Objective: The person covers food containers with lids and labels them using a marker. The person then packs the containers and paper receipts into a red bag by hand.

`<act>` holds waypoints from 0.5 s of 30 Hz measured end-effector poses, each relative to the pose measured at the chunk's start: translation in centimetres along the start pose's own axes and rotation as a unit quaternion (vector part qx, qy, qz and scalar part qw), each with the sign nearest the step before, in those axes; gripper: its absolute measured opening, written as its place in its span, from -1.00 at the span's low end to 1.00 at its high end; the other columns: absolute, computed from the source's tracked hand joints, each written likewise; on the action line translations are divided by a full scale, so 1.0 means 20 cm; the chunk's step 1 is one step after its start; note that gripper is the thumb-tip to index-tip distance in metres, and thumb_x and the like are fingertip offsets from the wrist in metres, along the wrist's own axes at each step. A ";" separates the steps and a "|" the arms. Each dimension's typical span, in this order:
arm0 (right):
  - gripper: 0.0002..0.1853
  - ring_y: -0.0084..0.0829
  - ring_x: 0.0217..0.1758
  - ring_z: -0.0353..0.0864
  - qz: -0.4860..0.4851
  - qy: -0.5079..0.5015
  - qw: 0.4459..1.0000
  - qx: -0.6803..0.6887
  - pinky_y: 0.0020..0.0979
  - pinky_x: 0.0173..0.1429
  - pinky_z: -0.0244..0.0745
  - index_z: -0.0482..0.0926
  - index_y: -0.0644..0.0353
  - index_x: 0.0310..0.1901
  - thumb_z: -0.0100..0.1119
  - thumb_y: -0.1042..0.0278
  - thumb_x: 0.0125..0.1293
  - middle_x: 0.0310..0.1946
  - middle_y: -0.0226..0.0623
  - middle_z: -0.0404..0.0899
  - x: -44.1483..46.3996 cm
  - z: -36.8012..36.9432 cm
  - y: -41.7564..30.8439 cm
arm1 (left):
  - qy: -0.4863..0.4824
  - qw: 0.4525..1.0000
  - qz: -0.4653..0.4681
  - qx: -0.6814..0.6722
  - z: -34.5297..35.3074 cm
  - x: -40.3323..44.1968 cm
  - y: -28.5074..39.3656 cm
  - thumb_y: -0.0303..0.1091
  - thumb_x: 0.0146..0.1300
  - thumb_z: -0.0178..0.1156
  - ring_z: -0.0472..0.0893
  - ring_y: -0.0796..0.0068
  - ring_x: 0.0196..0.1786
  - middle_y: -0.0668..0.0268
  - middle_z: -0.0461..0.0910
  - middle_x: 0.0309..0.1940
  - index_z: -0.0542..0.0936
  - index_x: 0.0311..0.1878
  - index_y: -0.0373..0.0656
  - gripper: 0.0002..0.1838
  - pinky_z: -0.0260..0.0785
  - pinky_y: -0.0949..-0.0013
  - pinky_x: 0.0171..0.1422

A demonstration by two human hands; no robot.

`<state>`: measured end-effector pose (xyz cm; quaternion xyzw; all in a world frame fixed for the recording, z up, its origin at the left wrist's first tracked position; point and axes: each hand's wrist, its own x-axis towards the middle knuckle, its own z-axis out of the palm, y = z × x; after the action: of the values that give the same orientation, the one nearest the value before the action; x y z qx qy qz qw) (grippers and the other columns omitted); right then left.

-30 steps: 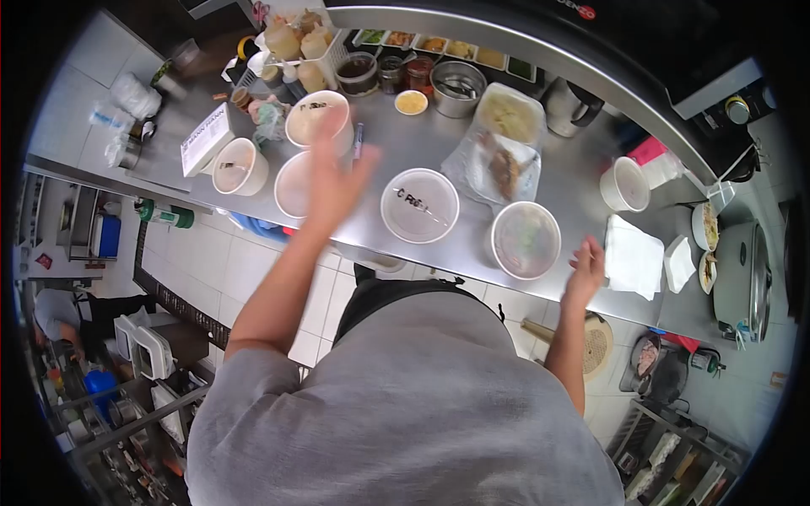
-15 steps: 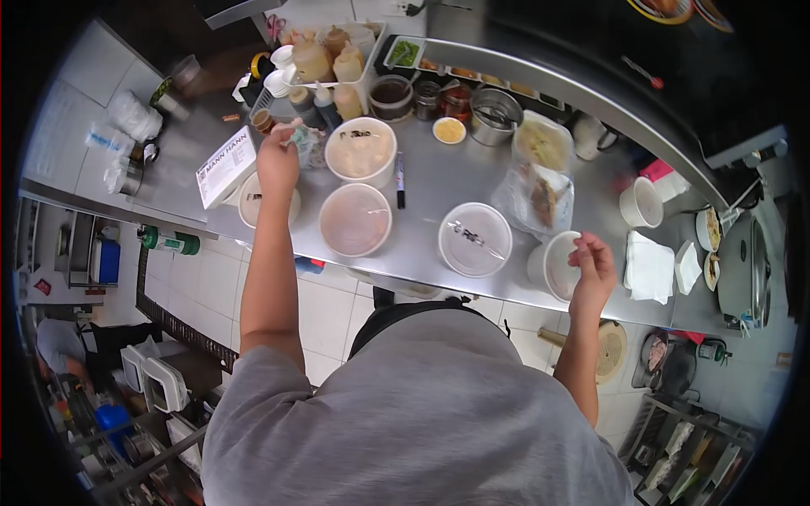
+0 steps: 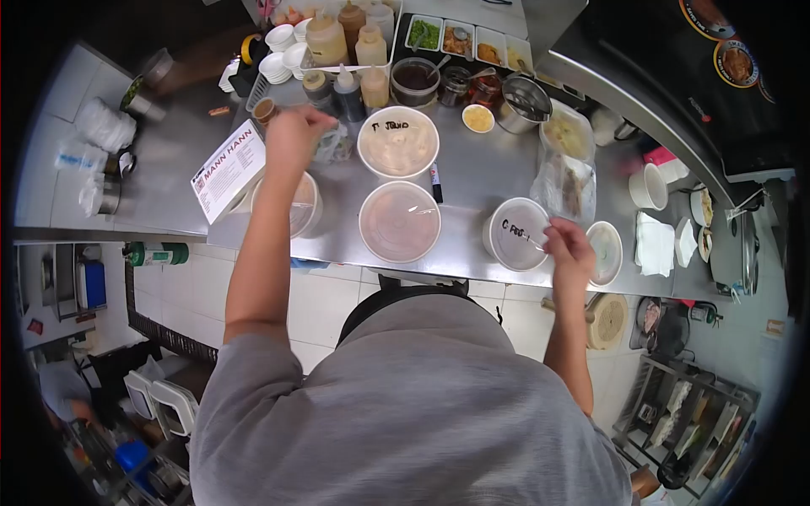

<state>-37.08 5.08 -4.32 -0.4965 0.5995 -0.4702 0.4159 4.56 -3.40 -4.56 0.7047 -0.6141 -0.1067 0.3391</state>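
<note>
My right hand (image 3: 574, 255) has shifted from the rightmost round white tub (image 3: 606, 255) to the black-lettered round white tub (image 3: 509, 229) on the grey steel surface (image 3: 472, 184). That tub is lidded and marked; the round pinkish tub (image 3: 400, 221) is lidded, apparently unmarked. My right hand half-curls at the rim; my left hand (image 3: 294, 139) stretches forward, curled beside the crumpled clear bag (image 3: 335, 145). I can't tell whether either grips.

This is a commercial-style kitchen: a long steel counter (image 3: 461, 226) carries squeeze bottles (image 3: 327, 44), stacked white dishes (image 3: 279, 37) and hand-labelled lidded tubs (image 3: 514, 234); chopped greens (image 3: 423, 35) line up with other prepared foods (image 3: 457, 42) along the back, above white floor tiles (image 3: 327, 302).
</note>
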 end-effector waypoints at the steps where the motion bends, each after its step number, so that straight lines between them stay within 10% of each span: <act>1: -0.84 -0.54 -0.35 0.55 -0.003 -0.001 1.000 -0.015 -0.51 -0.27 0.45 0.58 0.27 -0.16 0.16 0.48 0.22 -0.34 -0.32 0.60 0.02 0.08 0.00 | -0.044 0.998 -0.030 0.033 -0.02 -0.07 0.09 -0.19 0.08 0.29 0.57 0.24 -0.49 0.14 0.60 -0.55 0.64 -0.44 -0.25 -0.73 0.40 0.30 -0.33; 5: -0.72 0.02 -0.22 0.57 -0.107 -0.185 0.890 -0.402 -0.16 -0.09 0.47 0.62 0.24 -0.31 0.04 0.21 0.19 -0.29 -0.01 0.61 0.33 0.56 0.12 | -0.100 0.987 -0.068 -0.104 0.01 -0.28 0.22 -0.14 0.15 0.28 0.53 0.35 -0.54 0.20 0.57 -0.60 0.61 -0.43 -0.27 -0.68 0.36 0.39 -0.38; 11: -0.74 -0.09 -0.01 0.58 -0.084 -0.273 0.789 -0.544 -0.21 0.08 0.48 0.65 0.22 -0.22 -0.01 0.33 0.18 -0.13 -0.04 0.60 0.65 1.01 0.63 | -0.063 0.979 0.020 -0.193 0.05 -0.42 0.18 -0.22 0.19 0.25 0.54 0.49 -0.46 0.19 0.62 -0.45 0.62 -0.27 -0.25 -0.75 0.37 0.44 -0.36; 13: -0.76 -0.07 -0.17 0.62 0.130 -0.178 0.900 -0.377 -0.23 -0.02 0.51 0.64 0.26 -0.29 0.13 0.35 0.02 -0.29 0.03 0.62 0.49 0.86 0.19 | -0.088 0.979 -0.005 -0.184 0.00 -0.50 0.13 -0.25 0.18 0.25 0.55 0.49 -0.43 0.21 0.63 -0.42 0.61 -0.19 -0.24 -0.75 0.37 0.47 -0.32; 15: -0.75 -0.12 -0.34 0.64 0.089 -0.061 0.949 -0.296 -0.27 -0.14 0.51 0.62 0.28 -0.38 0.23 0.29 -0.08 -0.42 -0.01 0.62 0.43 0.76 0.13 | -0.085 0.980 0.005 -0.181 -0.01 -0.54 0.14 -0.26 0.17 0.26 0.54 0.45 -0.42 0.23 0.63 -0.40 0.56 -0.04 -0.22 -0.67 0.38 0.46 -0.28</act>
<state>-24.27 -5.49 -10.32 -0.5697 0.7267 -0.2017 0.3266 0.03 6.80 -5.50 0.6171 -0.6146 -0.2736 0.4081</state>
